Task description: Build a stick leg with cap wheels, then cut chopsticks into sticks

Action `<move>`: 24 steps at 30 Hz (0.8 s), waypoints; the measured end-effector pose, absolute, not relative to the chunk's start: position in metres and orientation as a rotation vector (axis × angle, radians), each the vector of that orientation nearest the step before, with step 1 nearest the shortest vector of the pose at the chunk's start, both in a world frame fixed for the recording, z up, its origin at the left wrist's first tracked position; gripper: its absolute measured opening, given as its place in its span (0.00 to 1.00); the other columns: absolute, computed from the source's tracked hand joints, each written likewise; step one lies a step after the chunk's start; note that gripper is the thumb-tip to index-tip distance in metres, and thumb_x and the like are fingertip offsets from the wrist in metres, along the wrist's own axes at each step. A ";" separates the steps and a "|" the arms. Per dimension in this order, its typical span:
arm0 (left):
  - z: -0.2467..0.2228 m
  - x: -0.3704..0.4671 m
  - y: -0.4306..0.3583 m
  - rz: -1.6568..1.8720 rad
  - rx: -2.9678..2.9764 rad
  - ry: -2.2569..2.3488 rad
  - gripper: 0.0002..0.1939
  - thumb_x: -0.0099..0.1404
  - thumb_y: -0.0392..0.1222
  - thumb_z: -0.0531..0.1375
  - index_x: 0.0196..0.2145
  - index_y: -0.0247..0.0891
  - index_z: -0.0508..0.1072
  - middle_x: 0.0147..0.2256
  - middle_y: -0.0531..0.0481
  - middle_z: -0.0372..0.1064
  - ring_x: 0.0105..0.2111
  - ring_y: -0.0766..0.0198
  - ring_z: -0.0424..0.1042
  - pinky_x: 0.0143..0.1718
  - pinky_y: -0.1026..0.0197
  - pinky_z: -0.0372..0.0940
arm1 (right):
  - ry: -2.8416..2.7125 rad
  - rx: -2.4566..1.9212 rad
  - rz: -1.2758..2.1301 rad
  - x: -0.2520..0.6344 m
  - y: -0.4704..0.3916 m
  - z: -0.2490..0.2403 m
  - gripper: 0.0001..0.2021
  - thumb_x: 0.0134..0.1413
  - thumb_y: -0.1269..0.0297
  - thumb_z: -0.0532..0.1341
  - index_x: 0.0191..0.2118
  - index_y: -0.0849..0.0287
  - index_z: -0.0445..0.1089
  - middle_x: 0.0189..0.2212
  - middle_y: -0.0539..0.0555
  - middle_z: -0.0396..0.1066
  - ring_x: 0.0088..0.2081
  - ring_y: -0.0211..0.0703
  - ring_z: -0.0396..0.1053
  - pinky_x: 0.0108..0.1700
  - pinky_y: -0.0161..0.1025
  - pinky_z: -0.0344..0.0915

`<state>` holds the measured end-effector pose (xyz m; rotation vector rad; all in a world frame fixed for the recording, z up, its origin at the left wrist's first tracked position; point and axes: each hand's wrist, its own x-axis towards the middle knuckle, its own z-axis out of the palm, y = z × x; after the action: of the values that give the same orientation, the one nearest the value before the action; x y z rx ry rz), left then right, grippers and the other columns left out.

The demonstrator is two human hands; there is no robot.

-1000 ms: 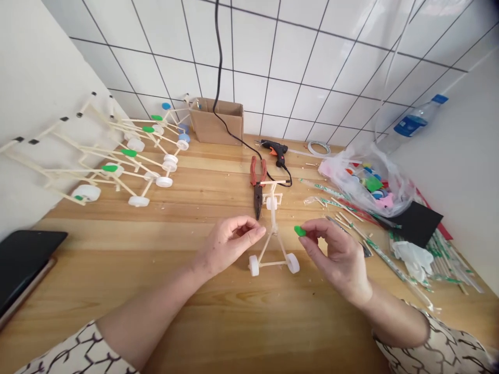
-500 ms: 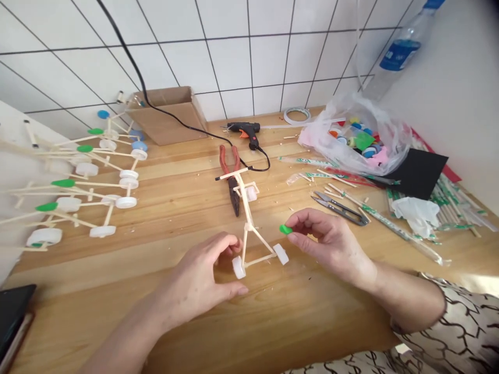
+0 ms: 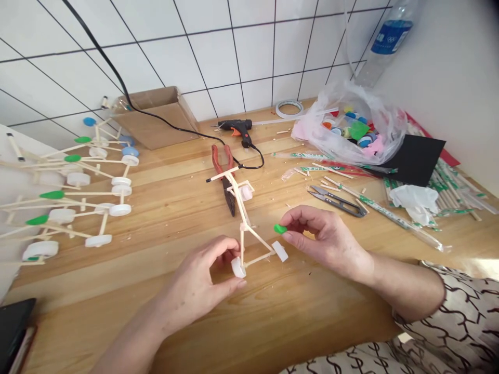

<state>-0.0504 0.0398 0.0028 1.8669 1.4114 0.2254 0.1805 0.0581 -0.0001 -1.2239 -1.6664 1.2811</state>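
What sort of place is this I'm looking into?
Probably a handicraft work corner, though home or workshop I can't tell. What shows it: a glue gun, red-handled pliers, and several wheeled stick models grouped at the left.

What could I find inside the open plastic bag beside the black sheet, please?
Inside the plastic bag are coloured round caps, a green piece and a pink piece. Whatever lies beneath them is covered and cannot be seen.

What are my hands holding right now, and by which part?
Your right hand pinches a green piece by its right end. Your left hand is around a white wheel; whether it grips is unclear.
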 end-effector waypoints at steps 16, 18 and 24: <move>0.004 -0.052 0.067 0.779 1.335 1.448 0.10 0.54 0.43 0.62 0.35 0.40 0.76 0.27 0.51 0.70 0.28 0.64 0.66 0.31 0.64 0.62 | -1.630 -1.182 1.280 0.181 0.057 0.002 0.06 0.50 0.65 0.59 0.34 0.61 0.67 0.26 0.52 0.69 0.28 0.36 0.66 0.28 0.34 0.64; 0.002 -0.046 0.075 0.787 1.206 1.363 0.10 0.54 0.44 0.62 0.34 0.38 0.76 0.26 0.51 0.69 0.24 0.67 0.63 0.28 0.65 0.61 | -1.625 -1.178 1.285 0.182 0.057 0.002 0.06 0.50 0.65 0.59 0.34 0.61 0.67 0.26 0.51 0.69 0.28 0.36 0.66 0.28 0.34 0.64; -0.009 -0.036 0.088 0.776 1.017 1.214 0.11 0.52 0.45 0.64 0.30 0.34 0.76 0.22 0.52 0.66 0.20 0.72 0.58 0.20 0.69 0.56 | -1.619 -1.175 1.304 0.182 0.054 0.002 0.06 0.50 0.65 0.59 0.34 0.61 0.66 0.25 0.51 0.68 0.26 0.35 0.65 0.28 0.34 0.64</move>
<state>-0.0359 0.0881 -0.0090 1.0167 1.2144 0.7756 0.1820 0.0542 0.0022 -1.1748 -1.6186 1.3039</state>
